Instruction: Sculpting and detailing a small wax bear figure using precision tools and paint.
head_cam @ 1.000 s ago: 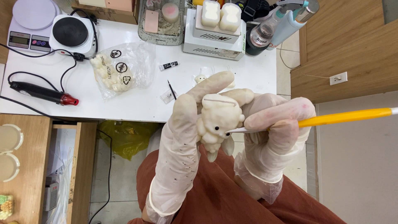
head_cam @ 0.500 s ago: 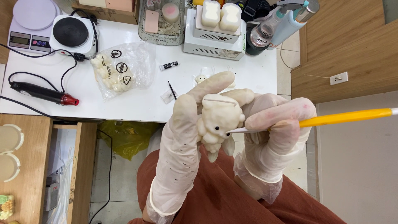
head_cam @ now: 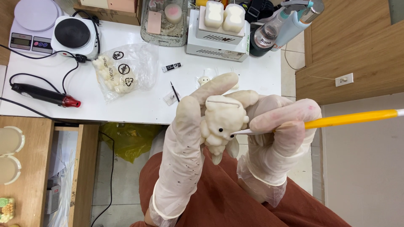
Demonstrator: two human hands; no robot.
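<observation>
Head view: white table (head_cam: 139, 105) above, holding clear bag (head_cam: 122, 69) of pale pieces. Left hand (head_cam: 185, 147), gloved, fingers wrapped round cream figurine (head_cam: 221, 122), held over lap. Right hand (head_cam: 277, 138), gloved, fingers pinching yellow-handled brush (head_cam: 349, 119), tip touching figurine beside black eye.

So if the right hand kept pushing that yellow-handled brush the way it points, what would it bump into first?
The right hand aims the yellow-handled brush leftward; its tip already seems to touch the small cream-coloured animal figurine, beside a black dot eye, held in the left hand.
</observation>
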